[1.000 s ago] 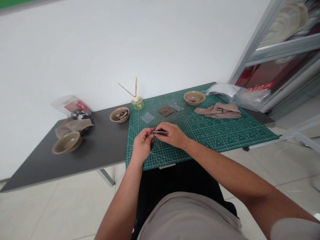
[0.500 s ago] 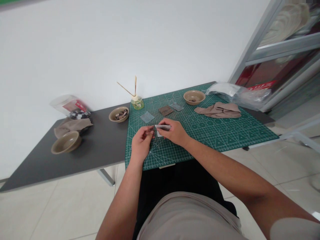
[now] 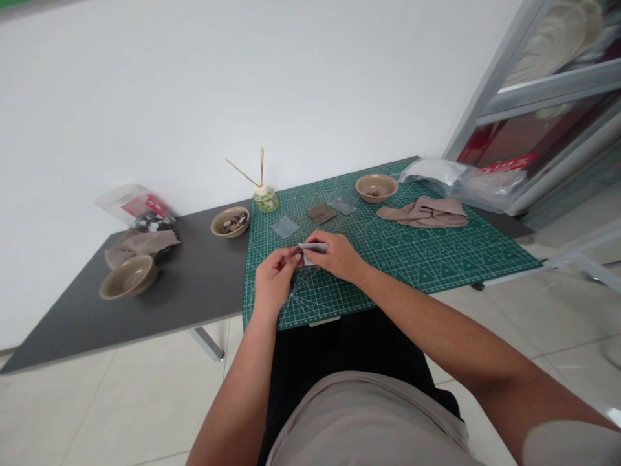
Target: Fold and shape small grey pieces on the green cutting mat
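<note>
Over the green cutting mat (image 3: 417,252), my right hand (image 3: 334,254) grips a small grey pouch (image 3: 315,247) between thumb and fingers. My left hand (image 3: 276,275) is closed in a pinch at the pouch's left end; what its fingertips hold is too small to make out. Beyond my hands lie a pale clear packet (image 3: 285,227), a brown square pouch (image 3: 321,213) and another clear packet (image 3: 343,205).
Bowls stand at the mat's back (image 3: 377,188), left of the mat (image 3: 231,222) with small pieces, and far left (image 3: 129,277). A reed diffuser (image 3: 266,198), brown cloths (image 3: 427,212) and plastic bags (image 3: 460,178) are also around.
The grey pouch and my right hand have shifted slightly left, closer to my left fingertips. Both hands keep their closed pose.
</note>
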Motion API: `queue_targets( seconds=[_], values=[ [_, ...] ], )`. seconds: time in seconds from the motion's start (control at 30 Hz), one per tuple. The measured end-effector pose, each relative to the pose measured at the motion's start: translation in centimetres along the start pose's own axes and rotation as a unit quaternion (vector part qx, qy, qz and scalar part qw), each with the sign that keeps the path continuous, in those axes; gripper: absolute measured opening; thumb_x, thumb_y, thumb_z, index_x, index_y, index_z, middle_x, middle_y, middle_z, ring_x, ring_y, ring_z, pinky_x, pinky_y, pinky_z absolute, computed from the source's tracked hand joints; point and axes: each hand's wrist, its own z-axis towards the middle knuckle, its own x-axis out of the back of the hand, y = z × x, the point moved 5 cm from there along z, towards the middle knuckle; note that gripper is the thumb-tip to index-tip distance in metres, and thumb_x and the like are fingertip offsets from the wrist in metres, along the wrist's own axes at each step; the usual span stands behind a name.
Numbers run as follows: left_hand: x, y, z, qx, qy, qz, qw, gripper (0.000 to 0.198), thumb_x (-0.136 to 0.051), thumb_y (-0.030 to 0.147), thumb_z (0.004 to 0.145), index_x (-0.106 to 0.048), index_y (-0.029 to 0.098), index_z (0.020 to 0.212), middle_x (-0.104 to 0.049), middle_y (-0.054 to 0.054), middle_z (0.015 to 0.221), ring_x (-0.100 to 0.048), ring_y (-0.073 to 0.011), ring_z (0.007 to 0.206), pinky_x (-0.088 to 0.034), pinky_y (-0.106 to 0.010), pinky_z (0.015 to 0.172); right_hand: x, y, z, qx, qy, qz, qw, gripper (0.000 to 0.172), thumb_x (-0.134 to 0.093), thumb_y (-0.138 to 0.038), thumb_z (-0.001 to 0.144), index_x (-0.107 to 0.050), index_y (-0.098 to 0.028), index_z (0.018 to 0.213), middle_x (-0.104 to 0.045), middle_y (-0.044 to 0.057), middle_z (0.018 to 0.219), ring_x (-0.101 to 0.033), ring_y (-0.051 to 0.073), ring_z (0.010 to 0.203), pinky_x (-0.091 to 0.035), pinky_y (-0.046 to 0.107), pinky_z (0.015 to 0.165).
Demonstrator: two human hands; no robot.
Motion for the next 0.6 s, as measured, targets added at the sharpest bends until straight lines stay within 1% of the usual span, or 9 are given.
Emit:
queue_targets(
  seconds=[0.1, 0.2, 0.33, 0.43, 0.5, 0.6],
  values=[
    [0.06, -0.35, 0.14, 0.014, 0.006, -0.040, 0.999, 0.029, -0.072, 0.031, 0.077, -0.071, 0.018, 0.102, -0.074, -0.003, 0.083, -0.069, -0.0168, 0.075, -0.054, -0.032, 0.079, 0.06, -0.22, 0.12, 0.032, -0.001, -0.018, 0.999, 0.008, -0.068, -0.027, 0.082, -0.068, -0.019, 0.085, -0.068, -0.001, 0.077, -0.061, 0.014, 0.072, -0.044, 0.025, 0.068],
    [0.07, -0.49, 0.19, 0.016, 0.004, -0.041, 0.999, 0.024, -0.071, 0.029, 0.076, -0.072, 0.018, 0.098, -0.073, -0.003, 0.080, -0.068, -0.0167, 0.075, -0.053, -0.032, 0.078, -0.01, -0.29, 0.14, 0.051, -0.014, -0.013, 0.998, 0.008, -0.068, -0.027, 0.084, -0.069, -0.019, 0.086, -0.069, 0.000, 0.082, -0.062, 0.014, 0.076, -0.044, 0.026, 0.072],
    [0.08, -0.17, 0.13, 0.002, -0.002, -0.030, 1.000, 0.017, -0.068, 0.025, 0.077, -0.072, 0.019, 0.091, -0.070, -0.001, 0.072, -0.065, -0.0157, 0.070, -0.052, -0.030, 0.074, -0.07, -0.29, -0.01, 0.056, -0.021, -0.014, 0.998, 0.009, -0.069, -0.029, 0.084, -0.069, -0.020, 0.084, -0.069, -0.001, 0.079, -0.061, 0.013, 0.073, -0.043, 0.026, 0.071],
    [0.05, 0.09, 0.07, -0.002, -0.006, -0.024, 1.000, 0.013, -0.067, 0.025, 0.077, -0.071, 0.019, 0.088, -0.069, -0.001, 0.070, -0.064, -0.0159, 0.070, -0.052, -0.030, 0.073, -0.03, -0.33, -0.17, 0.056, -0.010, -0.024, 0.998, 0.011, -0.070, -0.031, 0.084, -0.069, -0.020, 0.082, -0.068, -0.001, 0.077, -0.060, 0.013, 0.071, -0.043, 0.026, 0.070],
    [0.05, 0.11, 0.07, -0.004, -0.005, -0.026, 1.000, 0.013, -0.066, 0.025, 0.077, -0.071, 0.019, 0.087, -0.068, 0.000, 0.070, -0.064, -0.0156, 0.069, -0.052, -0.030, 0.073, 0.00, -0.38, -0.25, 0.062, -0.001, -0.032, 0.998, 0.012, -0.070, -0.032, 0.084, -0.068, -0.020, 0.081, -0.067, -0.001, 0.077, -0.060, 0.014, 0.071, -0.043, 0.026, 0.069],
    [0.08, -0.08, 0.14, -0.007, -0.005, -0.036, 0.999, 0.013, -0.066, 0.024, 0.077, -0.070, 0.019, 0.089, -0.067, 0.001, 0.069, -0.063, -0.0146, 0.068, -0.051, -0.029, 0.072, -0.11, -0.49, -0.31, 0.083, -0.005, -0.042, 0.996, 0.010, -0.067, -0.030, 0.085, -0.067, -0.020, 0.085, -0.067, 0.000, 0.080, -0.061, 0.014, 0.074, -0.044, 0.027, 0.071]
  ],
)
